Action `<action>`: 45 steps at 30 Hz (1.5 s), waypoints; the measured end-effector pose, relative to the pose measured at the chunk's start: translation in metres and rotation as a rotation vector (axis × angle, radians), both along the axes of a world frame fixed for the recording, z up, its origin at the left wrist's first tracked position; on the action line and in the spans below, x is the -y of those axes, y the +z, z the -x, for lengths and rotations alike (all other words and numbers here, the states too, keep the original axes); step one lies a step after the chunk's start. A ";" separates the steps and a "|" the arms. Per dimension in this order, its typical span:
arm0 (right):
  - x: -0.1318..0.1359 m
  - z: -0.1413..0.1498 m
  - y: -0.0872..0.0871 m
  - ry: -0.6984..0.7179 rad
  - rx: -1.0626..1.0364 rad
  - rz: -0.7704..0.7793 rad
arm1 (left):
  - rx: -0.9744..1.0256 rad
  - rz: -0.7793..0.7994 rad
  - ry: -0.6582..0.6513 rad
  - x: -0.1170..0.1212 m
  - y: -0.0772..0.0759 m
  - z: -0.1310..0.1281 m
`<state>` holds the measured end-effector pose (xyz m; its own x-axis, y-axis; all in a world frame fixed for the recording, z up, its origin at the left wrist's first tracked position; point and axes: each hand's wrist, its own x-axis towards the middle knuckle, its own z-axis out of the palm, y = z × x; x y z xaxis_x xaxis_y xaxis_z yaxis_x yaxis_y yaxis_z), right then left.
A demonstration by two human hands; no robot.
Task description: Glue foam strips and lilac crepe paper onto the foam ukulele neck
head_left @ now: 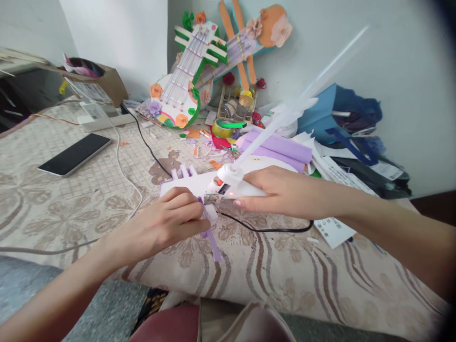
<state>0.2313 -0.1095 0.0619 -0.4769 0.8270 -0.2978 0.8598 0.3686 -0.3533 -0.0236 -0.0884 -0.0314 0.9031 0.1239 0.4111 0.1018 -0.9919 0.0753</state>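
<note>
Gluing looks to be in mid-course: the right hand (pixel 281 192) is wrapped around a white glue gun (pixel 237 183), a long clear glue stick (pixel 302 97) jutting up from its back and a small light glowing on its body, while the left hand (pixel 174 216) pinches a purple paper strip (pixel 213 240) right at the nozzle. Judging from this, the strip is only partly fixed; its lower end hangs loose over the patterned cloth (pixel 89 199). Beneath the gun lies a pale purple cut-out piece (pixel 185 180) with tabs along its top edge. Thin and limp, the strip curls slightly downward
</note>
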 end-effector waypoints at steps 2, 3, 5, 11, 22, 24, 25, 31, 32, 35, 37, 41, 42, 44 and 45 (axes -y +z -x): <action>-0.001 0.000 -0.002 -0.006 -0.001 -0.002 | -0.001 0.003 0.002 0.000 0.000 0.000; -0.001 0.000 -0.002 -0.007 -0.002 -0.002 | -0.002 0.005 0.003 0.000 -0.001 0.000; -0.001 -0.001 -0.003 -0.003 -0.010 -0.001 | -0.004 0.002 0.006 0.000 -0.001 0.000; 0.001 -0.001 0.000 -0.007 -0.012 0.028 | -0.012 -0.011 0.026 0.000 0.001 -0.002; 0.022 -0.012 0.013 -0.087 -0.044 0.135 | -0.013 0.020 0.025 0.000 0.001 0.000; 0.026 -0.015 0.012 -0.097 -0.051 0.150 | -0.013 0.022 0.028 0.000 0.001 0.000; 0.028 -0.016 0.011 -0.102 -0.064 0.156 | -0.012 0.027 0.029 -0.001 0.001 0.001; 0.057 -0.026 -0.012 -0.272 -0.120 0.037 | 0.036 0.027 0.056 -0.004 -0.001 0.007; 0.064 -0.028 -0.017 -0.285 -0.134 0.022 | 0.054 0.025 0.065 -0.004 -0.002 0.008; 0.085 -0.033 -0.036 -0.322 -0.219 -0.111 | 0.092 0.046 0.093 -0.008 -0.006 0.014; 0.099 -0.035 -0.052 -0.376 -0.283 -0.112 | 0.129 0.061 0.118 -0.012 -0.009 0.019; 0.111 -0.037 -0.101 -0.581 -0.397 -0.130 | 0.258 0.013 0.157 -0.021 -0.011 0.024; 0.109 -0.038 -0.115 -0.620 -0.410 -0.134 | 0.292 -0.010 0.173 -0.023 -0.011 0.024; 0.099 -0.038 -0.143 -0.720 -0.442 -0.191 | 0.343 -0.058 0.202 -0.026 -0.009 0.022; 0.091 -0.038 -0.155 -0.783 -0.460 -0.255 | 0.367 -0.083 0.208 -0.027 -0.009 0.020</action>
